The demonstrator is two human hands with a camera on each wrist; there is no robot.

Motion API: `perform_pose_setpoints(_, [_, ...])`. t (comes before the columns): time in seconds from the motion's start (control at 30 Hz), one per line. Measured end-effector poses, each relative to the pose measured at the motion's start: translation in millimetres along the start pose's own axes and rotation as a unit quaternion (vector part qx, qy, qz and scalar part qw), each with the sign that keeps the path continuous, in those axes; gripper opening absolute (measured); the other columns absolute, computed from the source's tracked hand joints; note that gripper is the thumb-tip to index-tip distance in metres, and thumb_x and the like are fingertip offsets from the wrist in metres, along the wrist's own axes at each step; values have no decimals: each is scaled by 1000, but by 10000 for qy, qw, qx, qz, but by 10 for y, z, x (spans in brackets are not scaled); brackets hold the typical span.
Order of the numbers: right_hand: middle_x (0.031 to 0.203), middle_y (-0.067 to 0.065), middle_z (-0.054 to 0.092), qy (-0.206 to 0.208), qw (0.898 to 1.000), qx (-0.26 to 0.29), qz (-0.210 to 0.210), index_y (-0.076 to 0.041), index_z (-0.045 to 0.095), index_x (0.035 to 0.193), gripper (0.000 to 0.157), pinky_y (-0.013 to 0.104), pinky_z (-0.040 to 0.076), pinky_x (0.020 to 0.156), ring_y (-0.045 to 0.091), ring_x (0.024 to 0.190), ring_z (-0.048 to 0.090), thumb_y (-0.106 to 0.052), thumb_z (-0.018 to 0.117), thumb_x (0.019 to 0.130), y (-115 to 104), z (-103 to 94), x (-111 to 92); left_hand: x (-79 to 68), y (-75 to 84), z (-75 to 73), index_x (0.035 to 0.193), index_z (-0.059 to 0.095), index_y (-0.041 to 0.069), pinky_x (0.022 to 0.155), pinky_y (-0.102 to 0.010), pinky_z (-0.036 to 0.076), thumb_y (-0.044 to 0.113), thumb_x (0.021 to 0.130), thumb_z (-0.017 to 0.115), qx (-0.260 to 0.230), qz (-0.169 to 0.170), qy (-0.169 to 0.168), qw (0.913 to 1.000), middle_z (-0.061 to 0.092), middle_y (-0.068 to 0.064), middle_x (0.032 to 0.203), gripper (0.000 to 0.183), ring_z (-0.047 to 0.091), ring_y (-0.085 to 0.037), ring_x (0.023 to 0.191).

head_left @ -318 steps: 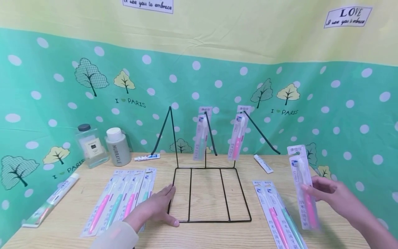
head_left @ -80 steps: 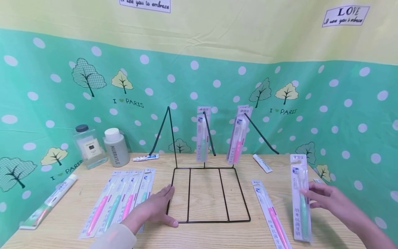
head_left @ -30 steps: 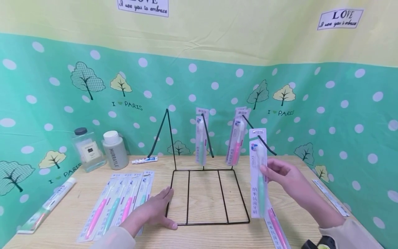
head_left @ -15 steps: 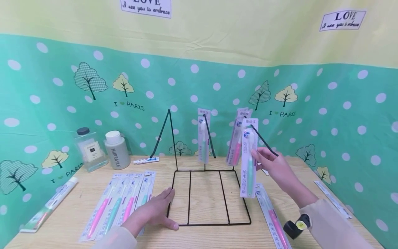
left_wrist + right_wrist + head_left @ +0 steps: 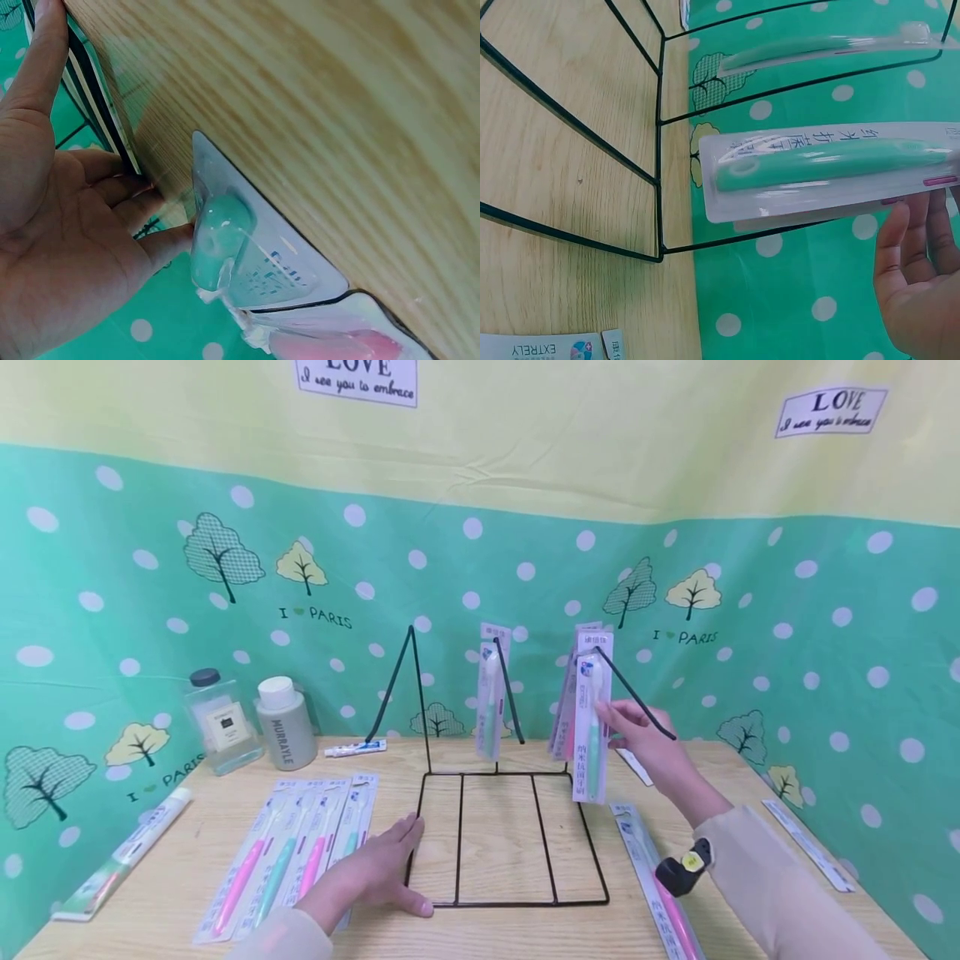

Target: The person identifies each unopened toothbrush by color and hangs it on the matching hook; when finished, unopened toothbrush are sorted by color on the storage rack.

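Observation:
In the head view my right hand (image 5: 647, 739) pinches the edge of a packaged green toothbrush (image 5: 592, 735). The pack's top is at the right arm of a black wire rack (image 5: 459, 839), with the arm passing by its hanging hole. Behind it, packaged pink toothbrushes (image 5: 562, 714) hang on the same arm, largely hidden. Another packaged green toothbrush (image 5: 491, 702) hangs from the middle arm. The left arm carries none. My left hand (image 5: 378, 868) rests against the left side of the rack's base, fingers fairly straight. The right wrist view shows the held pack (image 5: 817, 165) beside my fingertips (image 5: 896, 217).
Several packaged toothbrushes (image 5: 251, 868) lie left of the rack; one pink one (image 5: 667, 902) lies right. Toothpaste tubes (image 5: 127, 852), a small tube (image 5: 354, 749), a glass bottle (image 5: 225, 722) and a grey bottle (image 5: 287, 727) stand or lie about. A patterned curtain (image 5: 420, 568) hangs behind.
A second pink pack came onto the right arm. My right hand took up a green pack from the right and brought it left and back along that arm. My left hand stays put.

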State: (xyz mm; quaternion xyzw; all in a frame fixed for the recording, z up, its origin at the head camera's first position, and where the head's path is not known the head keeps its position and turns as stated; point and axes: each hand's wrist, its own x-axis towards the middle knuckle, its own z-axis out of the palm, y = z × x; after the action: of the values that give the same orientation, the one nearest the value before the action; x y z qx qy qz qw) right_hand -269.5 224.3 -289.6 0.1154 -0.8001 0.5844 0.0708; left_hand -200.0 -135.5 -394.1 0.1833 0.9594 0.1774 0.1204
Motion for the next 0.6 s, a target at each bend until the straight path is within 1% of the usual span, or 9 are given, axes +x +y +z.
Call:
perform_pose_setpoints(0.17, [96, 4, 64, 106, 9998, 169, 0, -4, 60, 107, 46, 41, 52, 76, 18, 90, 58, -45, 57, 85, 48, 12, 59, 2, 2, 4, 142, 23, -2, 104, -53, 24, 61, 52, 72, -16, 4, 11, 10000, 17, -22, 147, 120, 20, -40, 132])
perform_pose_setpoints(0.27, [96, 3, 64, 97, 9999, 80, 52, -5, 60, 108, 48, 40, 52, 76, 18, 90, 57, -47, 57, 85, 62, 20, 81, -4, 9, -6, 142, 23, -2, 104, -53, 24, 61, 52, 72, -16, -3, -12, 10000, 17, -22, 147, 120, 20, -40, 131])
perform_pose_setpoints(0.4, [103, 6, 62, -13, 9998, -124, 133, -4, 58, 114, 53, 36, 51, 76, 20, 94, 55, -49, 54, 86, 52, 34, 98, -15, 26, -22, 141, 23, -2, 103, -53, 25, 60, 52, 73, -34, -31, -24, 10000, 18, -22, 147, 120, 21, -41, 131])
perform_pose_setpoints(0.47, [106, 9, 61, -46, 9997, -186, 175, -3, 56, 116, 55, 37, 50, 78, 22, 97, 54, -50, 53, 86, 37, 45, 104, -20, 32, -27, 141, 23, -2, 103, -54, 25, 60, 51, 73, -43, -30, -9, 10000, 18, -22, 146, 120, 22, -41, 131])
perform_pose_setpoints(0.6, [110, 14, 58, -23, 9994, -287, 200, -3, 55, 116, 57, 37, 50, 78, 27, 102, 52, -51, 53, 85, 19, 56, 111, -21, 34, -26, 141, 23, -3, 103, -53, 25, 60, 52, 73, -37, 5, 12, 10000, 18, -23, 146, 120, 22, -41, 131])
